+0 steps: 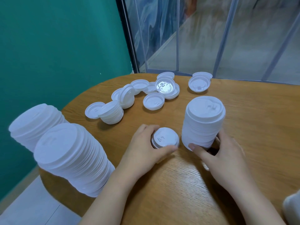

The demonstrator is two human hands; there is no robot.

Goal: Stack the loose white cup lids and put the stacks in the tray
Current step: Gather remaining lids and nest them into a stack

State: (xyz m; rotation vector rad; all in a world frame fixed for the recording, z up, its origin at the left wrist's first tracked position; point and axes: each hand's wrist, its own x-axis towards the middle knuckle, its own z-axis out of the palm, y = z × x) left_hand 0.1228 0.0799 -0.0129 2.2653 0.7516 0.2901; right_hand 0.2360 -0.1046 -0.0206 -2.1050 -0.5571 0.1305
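Note:
On the wooden table (178,184) my left hand (146,148) grips a short stack of white lids (165,138) from its left side, thumb at the front. Beside it, my right hand (217,153) holds the base of a tall upright lid stack (203,122). Several loose white lids (153,101) lie scattered toward the far edge, some upside down, one showing a printed top (165,86). A small leaning lid pile (112,113) sits at the left of that scatter. No tray is in view.
Two tall lid stacks (71,156) (34,125) lean at the table's left edge. A green wall stands on the left, and a glass partition with metal bars runs behind the table. Something white (292,207) shows at the lower right edge.

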